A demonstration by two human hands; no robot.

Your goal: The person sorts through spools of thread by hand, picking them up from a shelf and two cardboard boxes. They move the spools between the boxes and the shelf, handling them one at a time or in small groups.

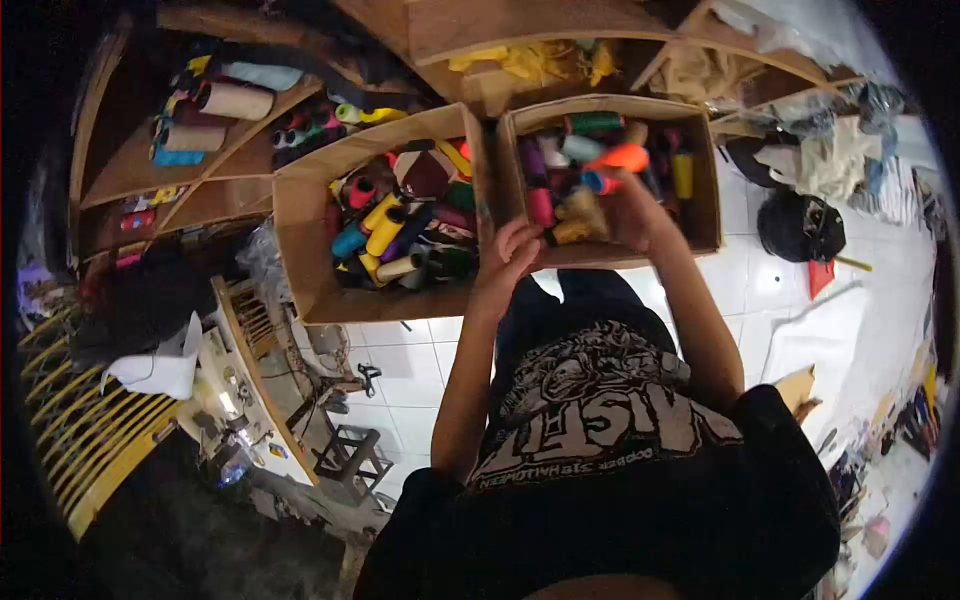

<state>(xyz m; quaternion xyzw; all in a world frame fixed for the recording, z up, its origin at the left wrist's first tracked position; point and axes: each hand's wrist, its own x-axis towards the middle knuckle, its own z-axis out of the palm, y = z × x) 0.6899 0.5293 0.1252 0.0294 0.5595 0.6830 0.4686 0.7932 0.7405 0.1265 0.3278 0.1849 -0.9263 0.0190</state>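
My right hand reaches into the right cardboard box, its fingers closed around a spool of thread. An orange thread spool and a blue one show at the fingertips, both blurred. Which of them the fingers grip, or whether both, is hard to see. My left hand is at the near left corner of that box, fingers loosely bent and apart, holding nothing visible. Around the right hand lie a green spool, a pink spool and a tan spool.
Left of it stands another cardboard box full of thread spools. Wooden shelves with more spools rise behind both boxes. A sewing machine and a dark stool are at the left. A black bag-like object lies on the tiled floor at right.
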